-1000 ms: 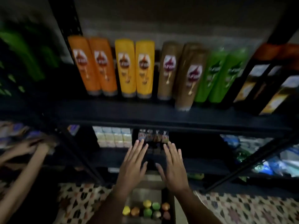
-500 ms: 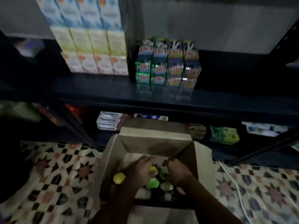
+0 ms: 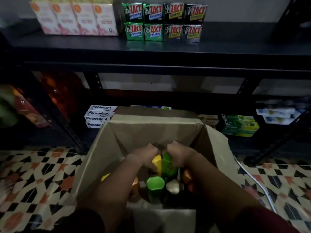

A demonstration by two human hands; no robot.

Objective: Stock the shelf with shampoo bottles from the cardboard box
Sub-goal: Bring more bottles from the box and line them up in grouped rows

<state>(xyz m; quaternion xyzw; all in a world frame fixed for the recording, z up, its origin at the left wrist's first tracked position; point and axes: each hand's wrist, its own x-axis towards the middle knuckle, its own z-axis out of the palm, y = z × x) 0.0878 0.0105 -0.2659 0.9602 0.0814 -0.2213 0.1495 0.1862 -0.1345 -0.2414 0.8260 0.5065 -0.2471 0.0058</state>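
Both forearms reach forward-down; left hand, right hand side by side, fingers curled

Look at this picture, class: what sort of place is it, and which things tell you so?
Most likely a small shop's toiletries aisle. Dark metal shelving carries neat rows of Zact toothpaste boxes and stacked Pepsodent cartons, and a cardboard box of shampoo bottles sits on the tiled floor.

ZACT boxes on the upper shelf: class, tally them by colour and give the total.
Green ZACT boxes: 4
Black ZACT boxes: 4
Total: 8
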